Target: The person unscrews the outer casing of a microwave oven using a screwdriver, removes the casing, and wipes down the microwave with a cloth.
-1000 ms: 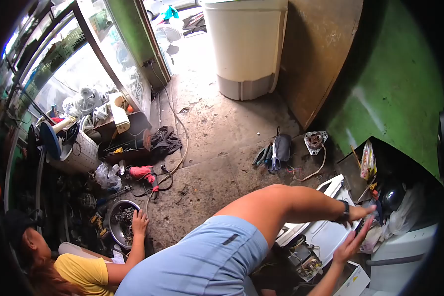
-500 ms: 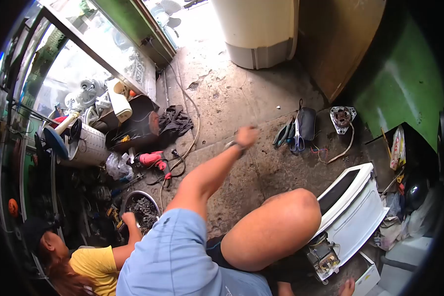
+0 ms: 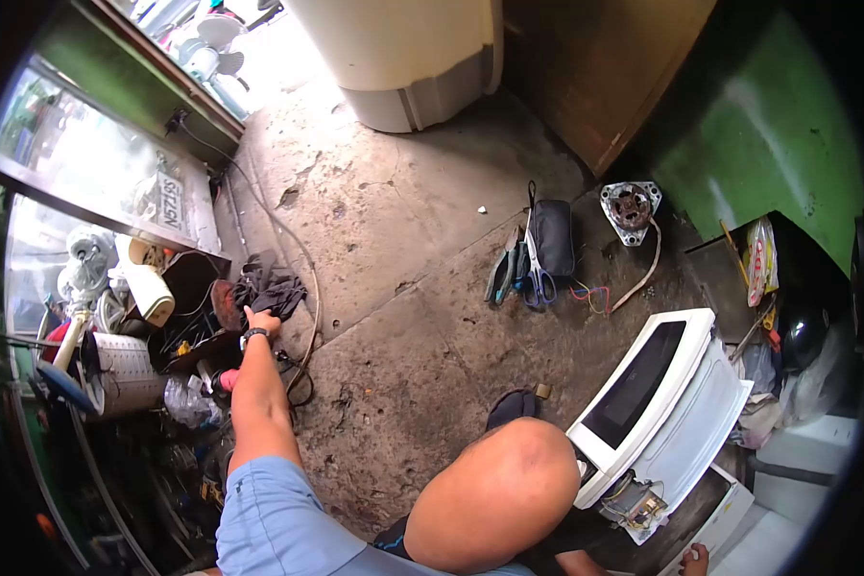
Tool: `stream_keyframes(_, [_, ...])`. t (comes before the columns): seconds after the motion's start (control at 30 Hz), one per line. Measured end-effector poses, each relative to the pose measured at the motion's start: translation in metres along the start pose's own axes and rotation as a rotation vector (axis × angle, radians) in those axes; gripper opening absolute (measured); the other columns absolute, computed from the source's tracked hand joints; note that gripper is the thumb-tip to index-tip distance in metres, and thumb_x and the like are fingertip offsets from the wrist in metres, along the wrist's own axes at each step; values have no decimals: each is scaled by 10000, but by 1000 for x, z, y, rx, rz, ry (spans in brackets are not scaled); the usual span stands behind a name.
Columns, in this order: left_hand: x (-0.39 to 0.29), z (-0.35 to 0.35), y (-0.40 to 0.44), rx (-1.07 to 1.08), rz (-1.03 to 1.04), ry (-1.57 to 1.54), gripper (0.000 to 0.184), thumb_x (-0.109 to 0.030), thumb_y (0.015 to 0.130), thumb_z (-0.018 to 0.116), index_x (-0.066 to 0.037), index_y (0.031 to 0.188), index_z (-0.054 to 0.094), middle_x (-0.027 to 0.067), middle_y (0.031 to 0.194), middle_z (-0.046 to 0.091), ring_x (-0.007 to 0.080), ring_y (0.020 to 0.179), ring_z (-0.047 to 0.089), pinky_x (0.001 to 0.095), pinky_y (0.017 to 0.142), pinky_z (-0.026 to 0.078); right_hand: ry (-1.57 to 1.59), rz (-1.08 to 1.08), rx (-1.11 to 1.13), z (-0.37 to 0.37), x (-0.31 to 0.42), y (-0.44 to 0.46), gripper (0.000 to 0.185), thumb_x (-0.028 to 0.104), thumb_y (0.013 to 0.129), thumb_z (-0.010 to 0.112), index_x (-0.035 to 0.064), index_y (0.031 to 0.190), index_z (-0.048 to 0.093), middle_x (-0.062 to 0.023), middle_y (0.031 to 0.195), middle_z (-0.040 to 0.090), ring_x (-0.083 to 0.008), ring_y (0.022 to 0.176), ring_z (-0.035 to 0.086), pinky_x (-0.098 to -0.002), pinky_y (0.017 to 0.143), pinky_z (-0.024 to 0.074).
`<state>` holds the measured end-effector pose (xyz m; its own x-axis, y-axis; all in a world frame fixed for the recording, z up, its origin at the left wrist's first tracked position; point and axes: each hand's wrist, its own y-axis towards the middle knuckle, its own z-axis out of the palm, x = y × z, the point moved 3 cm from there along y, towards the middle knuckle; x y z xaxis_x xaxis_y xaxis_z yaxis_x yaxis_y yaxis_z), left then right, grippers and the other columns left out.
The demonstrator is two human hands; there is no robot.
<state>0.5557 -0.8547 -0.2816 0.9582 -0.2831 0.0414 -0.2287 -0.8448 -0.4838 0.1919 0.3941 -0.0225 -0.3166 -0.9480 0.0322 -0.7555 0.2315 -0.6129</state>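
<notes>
My left hand [image 3: 264, 323], with a watch on the wrist, is stretched out to the left with its thumb apart. It is at the near edge of a crumpled dark cloth [image 3: 276, 286]; whether it touches the cloth I cannot tell. A red power drill [image 3: 227, 380] lies partly hidden behind my forearm. My right hand [image 3: 695, 560] shows only as curled fingers at the bottom edge, close to a white panel [image 3: 725, 518]; what they hold, if anything, is hidden. Beside my knee leans a white appliance cover [image 3: 693, 403] with a dark window and exposed parts at its lower end.
On the floor lie pliers [image 3: 501, 275], scissors [image 3: 540, 284], a dark pouch [image 3: 553, 238] and a motor [image 3: 630, 209] with a cable. A large cream tub [image 3: 408, 58] stands at the back. At left are a white perforated basket [image 3: 130, 370] and a cord [image 3: 315, 288].
My left hand has swung left from mid-floor to the dark cloth. The view has shifted right, and the person in yellow beside the metal bowl has mostly left the frame.
</notes>
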Motion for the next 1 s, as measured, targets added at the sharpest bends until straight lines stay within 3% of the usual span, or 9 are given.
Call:
stream_keyframes(0.17, [0, -3, -24, -215, -297, -291, 336, -263, 780, 741, -129, 1084, 791, 209, 1171, 718, 362, 1121, 686, 416, 1014, 526, 42, -65, 148, 7, 34, -5, 485, 255, 979, 657, 116, 1429, 540, -128, 1301, 603, -223, 1144, 581, -389, 837, 541])
stream_keyframes(0.37, [70, -111, -46, -738, -454, -451, 340, -245, 857, 667, -17, 1102, 727, 207, 1102, 708, 321, 1050, 670, 413, 905, 538, 164, 115, 28, -1, 77, -1, 433, 117, 927, 670, 81, 1343, 556, -104, 1261, 595, -209, 938, 643, -354, 743, 553])
stream_keyframes(0.43, [83, -184, -70, -1106, -388, -686, 345, -217, 855, 661, -8, 1128, 689, 172, 1093, 689, 281, 993, 645, 399, 851, 528, 164, -168, -147, -3, 67, 21, 402, 135, 894, 701, 87, 1275, 584, -82, 1193, 602, -174, 808, 634, -331, 581, 521])
stream_keyframes(0.5, [85, -227, -90, -1295, -295, -927, 356, -189, 853, 655, 1, 1154, 652, 136, 1084, 670, 242, 936, 620, 384, 797, 518, 148, -100, -118, -16, 83, 39, 439, 72, 875, 684, 71, 1304, 591, -119, 1352, 557, -278, 1242, 548, -382, 1053, 454])
stream_keyframes(0.57, [135, -221, -46, -1140, -91, -1473, 298, -210, 880, 658, 3, 1089, 647, 129, 1047, 673, 234, 918, 622, 384, 815, 511, 92, -265, -108, -31, 161, 12, 460, 75, 864, 694, 79, 1313, 591, -144, 1401, 527, -280, 1265, 539, -405, 1022, 482])
stream_keyframes(0.63, [111, -257, -97, -1035, -10, -1492, 384, -275, 900, 665, 14, 1152, 646, 139, 1080, 683, 229, 946, 635, 369, 865, 509, 93, -460, -181, -23, 168, 27, 450, 89, 872, 701, 55, 1308, 592, -152, 1443, 499, -267, 1201, 591, -398, 978, 510])
stream_keyframes(0.7, [64, -261, -138, -1334, -141, -893, 359, -275, 918, 654, 19, 1125, 656, 134, 1098, 691, 221, 968, 643, 362, 871, 515, 325, -364, -39, -29, 219, 4, 446, 106, 887, 701, 48, 1316, 594, -160, 1487, 467, -250, 1107, 644, -378, 944, 527])
stream_keyframes(0.9, [0, -316, -199, -1423, 83, -1182, 346, -232, 939, 601, 33, 1159, 634, 98, 1085, 662, 207, 983, 599, 339, 918, 479, 278, -451, 10, -54, 288, -46, 438, 81, 909, 675, 32, 1334, 582, -129, 1485, 466, -183, 913, 660, -338, 867, 541])
stream_keyframes(1.0, [24, -355, -164, -1129, 205, -1507, 311, -231, 974, 579, 11, 1169, 592, 38, 1071, 596, 160, 959, 529, 302, 888, 434, 342, -518, -5, -67, 305, -49, 439, 67, 907, 669, 26, 1334, 578, -110, 1431, 522, -185, 928, 673, -339, 857, 547])
